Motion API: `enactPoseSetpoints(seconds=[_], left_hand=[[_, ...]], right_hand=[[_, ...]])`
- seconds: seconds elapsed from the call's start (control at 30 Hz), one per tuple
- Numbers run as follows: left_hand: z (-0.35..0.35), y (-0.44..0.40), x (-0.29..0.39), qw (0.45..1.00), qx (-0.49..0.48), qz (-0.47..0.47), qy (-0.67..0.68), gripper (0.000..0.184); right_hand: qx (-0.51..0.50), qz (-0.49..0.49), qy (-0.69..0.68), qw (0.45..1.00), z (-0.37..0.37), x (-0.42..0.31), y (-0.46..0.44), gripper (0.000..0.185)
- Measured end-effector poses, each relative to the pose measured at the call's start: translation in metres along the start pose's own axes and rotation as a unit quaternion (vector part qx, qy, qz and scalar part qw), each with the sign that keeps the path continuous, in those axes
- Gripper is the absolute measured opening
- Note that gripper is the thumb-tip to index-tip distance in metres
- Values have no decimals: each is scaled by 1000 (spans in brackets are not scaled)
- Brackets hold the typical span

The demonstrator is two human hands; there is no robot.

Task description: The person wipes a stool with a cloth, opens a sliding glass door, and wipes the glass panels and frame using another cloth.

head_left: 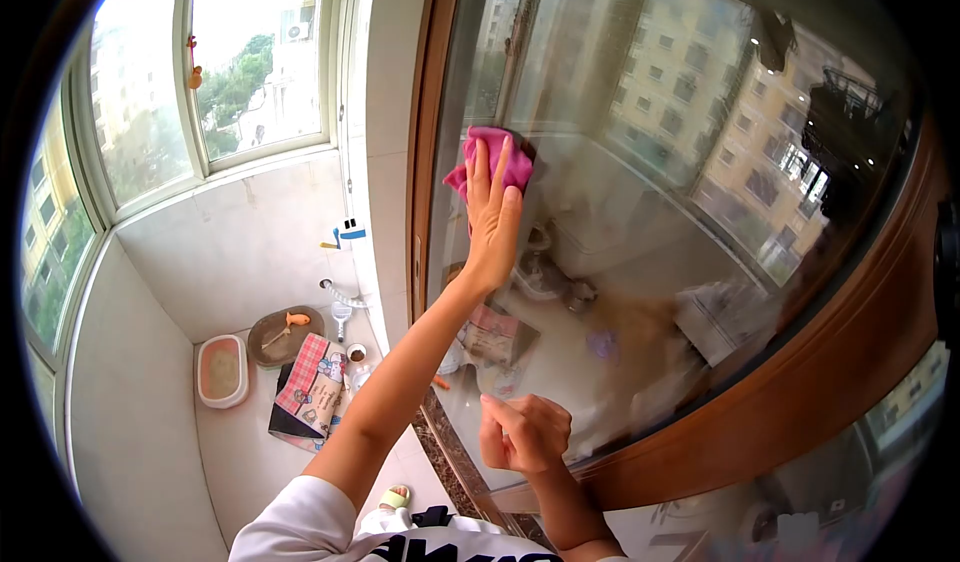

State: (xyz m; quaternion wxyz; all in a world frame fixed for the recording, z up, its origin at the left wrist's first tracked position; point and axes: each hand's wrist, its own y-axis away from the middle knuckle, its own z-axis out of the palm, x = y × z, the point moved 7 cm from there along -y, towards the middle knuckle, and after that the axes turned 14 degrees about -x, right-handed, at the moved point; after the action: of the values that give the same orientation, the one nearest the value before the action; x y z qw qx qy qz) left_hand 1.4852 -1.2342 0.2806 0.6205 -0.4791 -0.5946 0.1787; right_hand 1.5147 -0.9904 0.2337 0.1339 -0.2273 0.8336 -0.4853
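My left hand (490, 217) is stretched up against the glass door (620, 222), its fingers extended over a pink cloth (515, 167). The cloth is bunched beneath the fingers and pressed to the pane, its edges showing on both sides. Lower down, my right hand (527, 434) is held in front of the glass with its fingers curled in. Nothing shows in it. Brown wooden framing (425, 142) surrounds the pane, which carries reflections of buildings and of the room.
On the tiled floor to the left are a litter tray (222, 372), a brown round mat (283, 337) with an orange-handled item, a patterned box (312, 387), a pale scoop (341, 317) and a small bowl (356, 353). Windows (260, 62) line the far wall. A slippered foot (395, 497) shows below.
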Motion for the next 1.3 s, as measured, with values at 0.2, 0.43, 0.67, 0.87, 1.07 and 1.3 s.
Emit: enactPoseSetpoints(seconds=[0.2, 0.43, 0.67, 0.87, 1.07, 1.3], left_hand=[[12, 52, -73, 999, 36, -16, 16, 67], [74, 226, -163, 910, 78, -340, 225, 77], [60, 65, 137, 986, -108, 126, -30, 50], [107, 181, 90, 941, -246, 223, -73, 56], [119, 366, -11, 883, -456, 25, -106, 48], [69, 344, -7, 768, -556, -266, 175, 33]], right_hand=[[7, 41, 43, 998, -13, 5, 15, 29], [-5, 112, 63, 992, -25, 4, 61, 29], [-3, 112, 84, 990, -32, -6, 65, 18], [14, 101, 114, 988, -42, -21, 83, 19], [-19, 159, 160, 974, -46, -30, 114, 19], [-27, 295, 149, 944, -55, -57, 133, 21]])
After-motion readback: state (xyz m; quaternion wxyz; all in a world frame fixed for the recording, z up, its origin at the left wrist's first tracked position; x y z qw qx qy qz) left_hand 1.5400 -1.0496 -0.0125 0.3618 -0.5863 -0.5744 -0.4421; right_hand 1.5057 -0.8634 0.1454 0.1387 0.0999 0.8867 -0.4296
